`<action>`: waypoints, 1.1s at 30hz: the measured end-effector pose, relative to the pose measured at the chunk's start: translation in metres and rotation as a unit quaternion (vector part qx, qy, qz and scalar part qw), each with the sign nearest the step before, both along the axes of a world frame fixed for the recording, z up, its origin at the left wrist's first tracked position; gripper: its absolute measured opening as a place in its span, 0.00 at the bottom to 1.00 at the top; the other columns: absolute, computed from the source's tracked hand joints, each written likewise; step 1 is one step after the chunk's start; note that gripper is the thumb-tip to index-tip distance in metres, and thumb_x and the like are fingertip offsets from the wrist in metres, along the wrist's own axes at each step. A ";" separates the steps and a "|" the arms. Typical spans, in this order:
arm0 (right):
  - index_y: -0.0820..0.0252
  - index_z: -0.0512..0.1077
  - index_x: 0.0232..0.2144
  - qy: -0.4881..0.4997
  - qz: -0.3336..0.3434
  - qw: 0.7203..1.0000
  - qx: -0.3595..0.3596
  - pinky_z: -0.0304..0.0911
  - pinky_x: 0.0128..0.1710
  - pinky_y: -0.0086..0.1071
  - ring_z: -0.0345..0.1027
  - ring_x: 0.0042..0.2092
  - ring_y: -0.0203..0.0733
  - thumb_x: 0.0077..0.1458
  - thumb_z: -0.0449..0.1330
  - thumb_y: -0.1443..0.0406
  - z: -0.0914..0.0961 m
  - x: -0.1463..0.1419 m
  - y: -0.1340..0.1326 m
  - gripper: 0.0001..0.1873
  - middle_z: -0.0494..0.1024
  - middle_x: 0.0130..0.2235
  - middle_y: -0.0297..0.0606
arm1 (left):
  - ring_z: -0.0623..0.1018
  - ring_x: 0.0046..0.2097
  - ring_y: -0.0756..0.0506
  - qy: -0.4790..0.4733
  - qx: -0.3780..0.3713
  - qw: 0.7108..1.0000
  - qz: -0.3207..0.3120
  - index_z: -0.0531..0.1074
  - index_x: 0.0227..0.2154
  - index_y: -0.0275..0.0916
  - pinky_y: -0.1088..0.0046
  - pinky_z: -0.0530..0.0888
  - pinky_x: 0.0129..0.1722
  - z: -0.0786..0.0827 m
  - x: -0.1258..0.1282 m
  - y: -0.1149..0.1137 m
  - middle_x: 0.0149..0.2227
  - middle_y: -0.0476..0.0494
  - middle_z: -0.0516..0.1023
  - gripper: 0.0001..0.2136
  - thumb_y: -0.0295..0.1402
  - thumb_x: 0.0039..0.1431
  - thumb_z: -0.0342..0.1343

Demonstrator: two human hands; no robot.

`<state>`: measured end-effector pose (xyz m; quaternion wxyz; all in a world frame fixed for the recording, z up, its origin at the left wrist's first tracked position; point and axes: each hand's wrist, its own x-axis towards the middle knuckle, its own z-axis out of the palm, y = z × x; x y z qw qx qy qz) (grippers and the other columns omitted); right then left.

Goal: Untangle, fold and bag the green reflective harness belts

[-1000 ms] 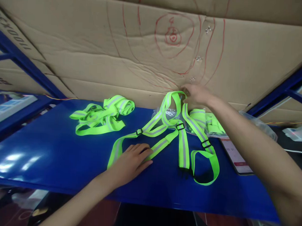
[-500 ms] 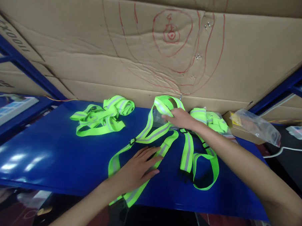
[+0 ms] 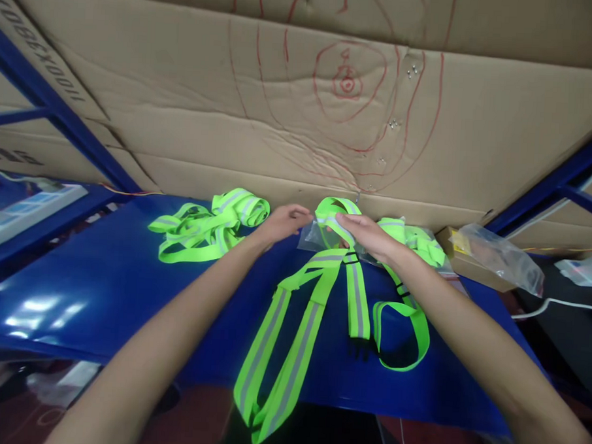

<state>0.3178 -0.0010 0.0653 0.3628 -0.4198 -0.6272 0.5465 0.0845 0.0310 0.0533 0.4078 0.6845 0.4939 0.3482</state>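
A neon-green reflective belt harness [image 3: 298,340] with grey stripes and black buckles lies over the blue table, its long loop hanging past the front edge. My right hand [image 3: 368,235] grips the harness's upper loop between thumb and fingers. Just left of that loop, my left hand [image 3: 287,223] has loosely bent fingers, apart from each other, with no strap visible in them. Beneath the loop lies a clear plastic bag [image 3: 308,239]. Another strap end with a black buckle and a round strap loop [image 3: 423,332] rest below my right forearm.
A heap of green reflective straps [image 3: 197,231] lies left at the back. Bagged green straps [image 3: 422,246] and a small cardboard box [image 3: 480,263] with a plastic bag on it sit at the right. A cardboard wall [image 3: 182,138] with red rings stands behind the blue table [image 3: 101,292].
My left hand has moved up and away from the lower straps to beside the upper loop. The harness's long loop now lies straighter and hangs farther over the front edge. My right hand keeps its grip.
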 end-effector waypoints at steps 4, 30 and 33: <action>0.58 0.78 0.36 0.052 0.013 0.998 -0.022 0.60 0.28 0.31 0.62 0.25 0.36 0.54 0.67 0.38 -0.004 0.005 -0.009 0.29 0.70 0.22 0.29 | 0.80 0.51 0.42 -0.038 -0.101 0.990 -0.093 0.72 0.56 0.36 0.57 0.81 0.50 -0.025 0.031 0.035 0.54 0.38 0.77 0.18 0.41 0.69 0.60; 0.55 0.67 0.60 0.049 0.046 0.998 0.020 0.72 0.35 0.32 0.76 0.38 0.39 0.69 0.52 0.43 -0.015 0.008 0.003 0.29 0.82 0.45 0.40 | 0.79 0.36 0.48 -0.092 -0.090 0.987 -0.094 0.75 0.50 0.43 0.74 0.75 0.35 0.029 -0.050 0.023 0.42 0.44 0.81 0.30 0.45 0.44 0.75; 0.55 0.66 0.64 -0.039 0.073 0.994 0.074 0.73 0.54 0.45 0.76 0.54 0.49 0.70 0.50 0.42 -0.028 0.004 0.001 0.32 0.78 0.58 0.46 | 0.74 0.30 0.51 -0.004 -0.030 1.000 0.006 0.76 0.45 0.41 0.79 0.67 0.26 0.039 -0.061 0.037 0.37 0.46 0.79 0.20 0.43 0.52 0.70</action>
